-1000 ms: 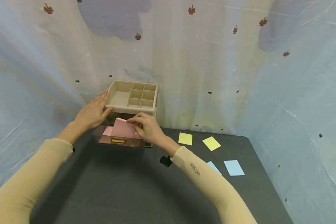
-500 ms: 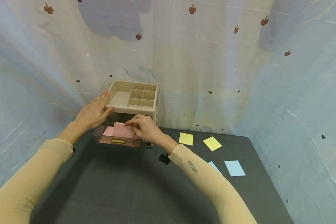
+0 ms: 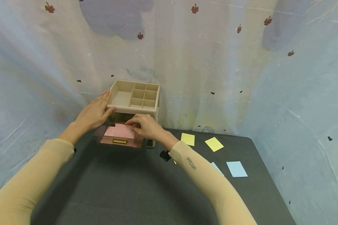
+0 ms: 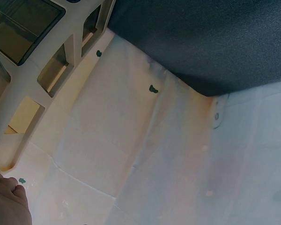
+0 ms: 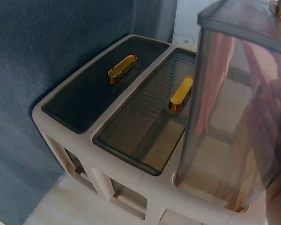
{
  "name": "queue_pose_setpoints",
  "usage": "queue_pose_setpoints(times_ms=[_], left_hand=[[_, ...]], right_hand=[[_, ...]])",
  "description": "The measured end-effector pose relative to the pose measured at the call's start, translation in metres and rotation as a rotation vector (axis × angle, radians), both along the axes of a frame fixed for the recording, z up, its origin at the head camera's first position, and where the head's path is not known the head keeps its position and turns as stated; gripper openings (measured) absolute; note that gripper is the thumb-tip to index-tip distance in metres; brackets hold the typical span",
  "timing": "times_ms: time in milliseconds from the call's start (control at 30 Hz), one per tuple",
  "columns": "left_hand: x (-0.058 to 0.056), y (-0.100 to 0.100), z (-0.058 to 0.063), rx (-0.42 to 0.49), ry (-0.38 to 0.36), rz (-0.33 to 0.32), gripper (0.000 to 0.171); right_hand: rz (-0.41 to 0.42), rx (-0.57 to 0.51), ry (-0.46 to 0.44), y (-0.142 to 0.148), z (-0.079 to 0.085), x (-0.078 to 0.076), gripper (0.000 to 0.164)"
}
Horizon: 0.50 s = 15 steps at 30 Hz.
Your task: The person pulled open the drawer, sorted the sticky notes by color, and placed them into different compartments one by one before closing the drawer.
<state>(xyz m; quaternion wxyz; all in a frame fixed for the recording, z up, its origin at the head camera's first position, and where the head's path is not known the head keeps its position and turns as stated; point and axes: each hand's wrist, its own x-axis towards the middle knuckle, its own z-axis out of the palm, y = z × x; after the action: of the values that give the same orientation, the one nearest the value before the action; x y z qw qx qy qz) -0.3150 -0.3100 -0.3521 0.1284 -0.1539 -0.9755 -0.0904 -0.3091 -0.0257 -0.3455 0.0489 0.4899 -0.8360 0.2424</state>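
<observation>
A beige desktop organizer point(image 3: 133, 109) stands at the back of the table, its see-through top drawer point(image 3: 120, 141) pulled out. My left hand point(image 3: 92, 111) lies along the organizer's left edge, thumb on the front rim, fingers extended. Over the drawer, my right hand point(image 3: 146, 126) pinches a pink sticky note pad point(image 3: 125, 131) by its upper right side. More pink paper point(image 3: 109, 131) lies beneath it in the drawer. The right wrist view shows the drawer's smoky wall point(image 5: 215, 117) with pink paper and the hand behind it, partly blurred.
Yellow sticky notes point(image 3: 214, 144) and light blue ones point(image 3: 237, 169) lie on the dark table at the right. Another blue note is partly covered by the right sleeve. Two lower drawers point(image 5: 145, 112) are closed. A patterned curtain point(image 3: 186, 62) hangs behind.
My right hand has lowered the pink sticky note pad further into the drawer, and the pad leans flatter. My left hand has stayed in place.
</observation>
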Motion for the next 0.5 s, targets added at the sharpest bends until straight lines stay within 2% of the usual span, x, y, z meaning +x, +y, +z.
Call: queue_pose_setpoints(times_ms=[367,500], left_hand=[[0.0010,0.0012,0.0012,0.000,-0.001,-0.005,0.079],[0.0015,0.0013,0.0017,-0.003,-0.004,-0.006,0.079]], right_hand=[[-0.046,0.219,-0.026,-0.0026,0.0044,-0.0055,0.034],[-0.039,0.236,-0.030,-0.0036,0.0043,-0.0052,0.036]])
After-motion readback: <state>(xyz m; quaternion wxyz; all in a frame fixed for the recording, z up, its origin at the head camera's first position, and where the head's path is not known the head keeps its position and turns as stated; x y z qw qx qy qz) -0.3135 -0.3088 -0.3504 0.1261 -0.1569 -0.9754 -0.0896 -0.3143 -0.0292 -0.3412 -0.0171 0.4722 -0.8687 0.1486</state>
